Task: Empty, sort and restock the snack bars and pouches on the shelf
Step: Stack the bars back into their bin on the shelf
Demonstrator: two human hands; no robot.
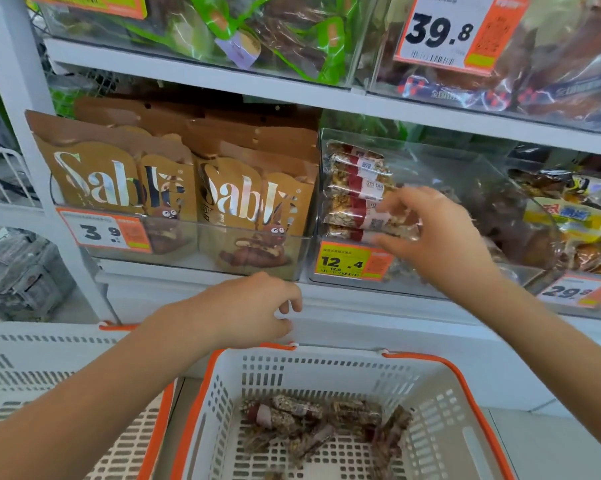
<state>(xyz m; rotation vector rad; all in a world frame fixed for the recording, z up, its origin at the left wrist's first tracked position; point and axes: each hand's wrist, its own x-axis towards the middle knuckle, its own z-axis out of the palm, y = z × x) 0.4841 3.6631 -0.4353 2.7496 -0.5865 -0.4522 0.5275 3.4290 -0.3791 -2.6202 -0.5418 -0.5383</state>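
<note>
Right hand [441, 244] is at the clear bin [465, 168], fingers [396, 242] pinching a snack bar [368, 216] from the stack. Left hand [254, 306] hovers over the basket [326, 362], fingers loosely curled, holding nothing. More bars [320, 424] lie in the basket. Brown pouches [174, 188] stand in the bin to the left.

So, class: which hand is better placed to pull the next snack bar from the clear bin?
The right hand: it already reaches the stacked snack bars in the clear bin. The left hand hangs below the shelf, holding nothing.

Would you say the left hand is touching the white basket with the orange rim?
Apart. In the head view the left hand hovers above the basket, with bare white shelf front visible between fingers and rim.
</note>
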